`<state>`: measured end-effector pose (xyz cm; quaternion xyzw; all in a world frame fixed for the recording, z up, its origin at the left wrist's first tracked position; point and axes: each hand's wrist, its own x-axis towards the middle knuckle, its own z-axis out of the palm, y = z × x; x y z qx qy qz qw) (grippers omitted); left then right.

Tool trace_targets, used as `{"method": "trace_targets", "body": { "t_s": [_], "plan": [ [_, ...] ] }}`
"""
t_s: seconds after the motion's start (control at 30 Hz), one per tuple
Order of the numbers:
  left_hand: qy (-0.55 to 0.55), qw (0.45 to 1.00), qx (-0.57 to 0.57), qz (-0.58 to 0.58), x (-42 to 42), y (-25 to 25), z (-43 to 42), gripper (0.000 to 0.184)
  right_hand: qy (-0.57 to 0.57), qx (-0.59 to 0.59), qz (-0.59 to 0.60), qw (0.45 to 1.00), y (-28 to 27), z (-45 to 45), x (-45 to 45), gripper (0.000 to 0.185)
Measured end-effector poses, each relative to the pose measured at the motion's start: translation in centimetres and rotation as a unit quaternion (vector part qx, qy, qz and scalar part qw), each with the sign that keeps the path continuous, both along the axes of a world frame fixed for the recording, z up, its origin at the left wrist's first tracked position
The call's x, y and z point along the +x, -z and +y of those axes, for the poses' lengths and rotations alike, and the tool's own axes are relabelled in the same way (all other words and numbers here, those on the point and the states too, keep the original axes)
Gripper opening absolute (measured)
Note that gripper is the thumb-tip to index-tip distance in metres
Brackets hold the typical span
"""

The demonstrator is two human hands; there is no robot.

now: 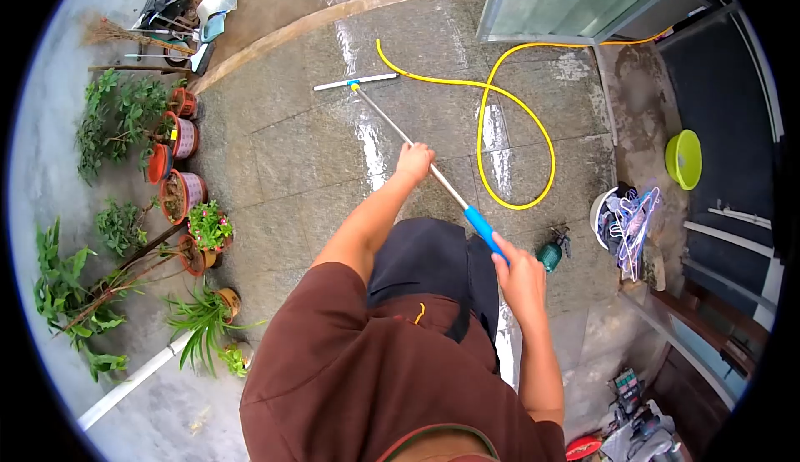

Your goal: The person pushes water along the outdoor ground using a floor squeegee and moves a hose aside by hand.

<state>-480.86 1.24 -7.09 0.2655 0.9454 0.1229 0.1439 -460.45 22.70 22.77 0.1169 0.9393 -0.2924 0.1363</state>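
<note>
A long-handled floor squeegee (385,119) stretches away from me over wet stone tiles (283,154). Its metal pole ends in a blue grip near my body, and its wide blade (333,86) lies across the floor ahead. My left hand (414,162) is wrapped round the middle of the pole. Farther back, my right hand (522,274) holds the end of the blue grip. A yellow hose (552,158) lies looped on the tiles right of the pole, one end close to the blade. Beside my right hand stands a green spray bottle (550,255).
Potted plants (185,137) line the left wall. Brooms and dustpans (200,45) lean at the upper left. A glazed door panel (575,0) juts in at the top right. Along the right are a lime basin (683,159) and a bucket with hangers (629,220).
</note>
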Motion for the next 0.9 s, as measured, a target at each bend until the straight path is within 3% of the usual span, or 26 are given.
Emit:
{"method": "trace_targets", "body": {
  "t_s": [0.07, 0.13, 0.2, 0.33, 0.43, 0.57, 0.67, 0.73, 0.77, 0.8, 0.9],
  "plan": [
    [-0.01, 0.999, -0.019, 0.046, -1.3, 0.5, 0.0, 0.006, 0.003, -0.01, 0.012, 1.0, 0.9, 0.0, -0.4, 0.038],
    [-0.014, 0.999, -0.052, -0.004, -0.3, 1.6, 1.0, 0.009, 0.002, -0.011, 0.004, 1.0, 0.8, 0.5, 0.1, 0.039],
    [0.019, 0.997, -0.062, -0.034, 2.7, -0.3, 2.5, 0.013, 0.0, -0.013, -0.029, 0.999, -1.0, 1.8, 2.7, 0.04],
    [0.053, 0.995, 0.078, -0.022, 10.1, -3.2, 3.7, 0.022, 0.005, -0.074, -0.071, 0.995, -5.7, 3.6, 7.2, 0.041],
    [0.072, 0.992, 0.077, -0.075, 9.7, -5.5, 2.8, 0.019, 0.016, -0.085, -0.084, 0.993, -7.0, 3.6, 6.3, 0.041],
    [-0.045, 0.995, 0.089, -0.022, 4.9, -4.2, -0.4, 0.02, -0.049, -0.035, -0.004, 0.998, -3.8, 1.4, 0.8, 0.038],
    [-0.144, 0.988, 0.046, 0.014, -1.2, 2.4, -4.8, 0.011, -0.121, 0.022, 0.016, 0.992, 0.7, -1.6, -5.5, 0.037],
    [-0.166, 0.986, 0.003, 0.008, -5.3, 1.7, -6.6, 0.008, -0.151, 0.047, 0.032, 0.987, 1.5, -3.4, -9.7, 0.037],
    [-0.164, 0.986, 0.035, 0.006, -7.5, 2.7, -7.4, 0.012, -0.157, 0.052, 0.035, 0.986, 1.7, -3.6, -11.7, 0.036],
    [-0.152, 0.988, -0.001, 0.001, -9.2, 0.7, -6.9, 0.016, -0.148, 0.056, 0.042, 0.986, 1.7, -3.0, -13.2, 0.036],
    [-0.148, 0.986, 0.071, -0.008, -12.6, 0.2, -4.6, 0.017, -0.132, 0.07, 0.052, 0.987, 0.4, -0.2, -18.0, 0.036]
  ]
}}
